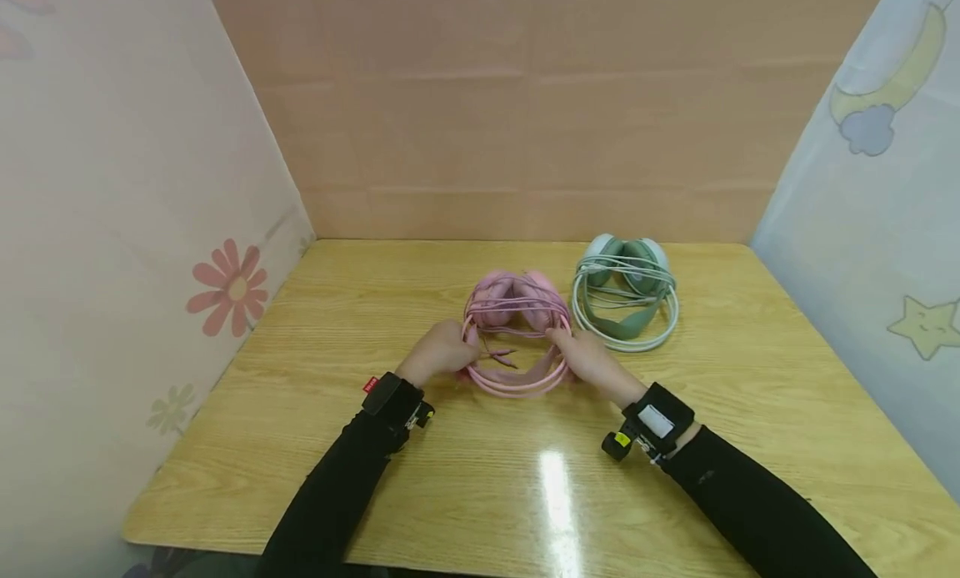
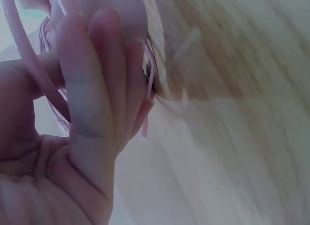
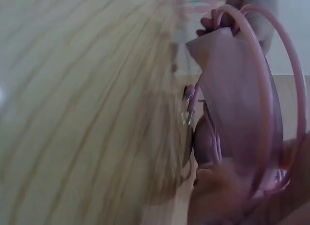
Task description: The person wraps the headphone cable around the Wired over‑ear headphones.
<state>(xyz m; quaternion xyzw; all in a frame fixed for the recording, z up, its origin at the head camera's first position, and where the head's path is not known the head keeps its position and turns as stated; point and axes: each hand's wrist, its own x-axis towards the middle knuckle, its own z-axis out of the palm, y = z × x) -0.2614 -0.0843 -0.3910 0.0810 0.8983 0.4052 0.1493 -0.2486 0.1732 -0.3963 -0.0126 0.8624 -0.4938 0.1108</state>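
At centre frame, on the wooden table [image 1: 337,311], the pink headphones [image 1: 516,307] with wound cable are gripped at both sides: left hand [image 1: 438,353] and right hand [image 1: 592,361] curled round the band. Green headphones [image 1: 626,299] lie just right.

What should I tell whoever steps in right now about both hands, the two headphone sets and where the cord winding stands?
Left hand: grips the left side of the pink over-ear headphones and their cord.
Right hand: pinches the right side of the pink cord loop.
Pink set lies mid-table on the wooden table; its plug ends hang loose inside the loop.
Done: green over-ear headphones, to the right, already lie wrapped in their cord.
Left: probably tucking in the loose pink ends.
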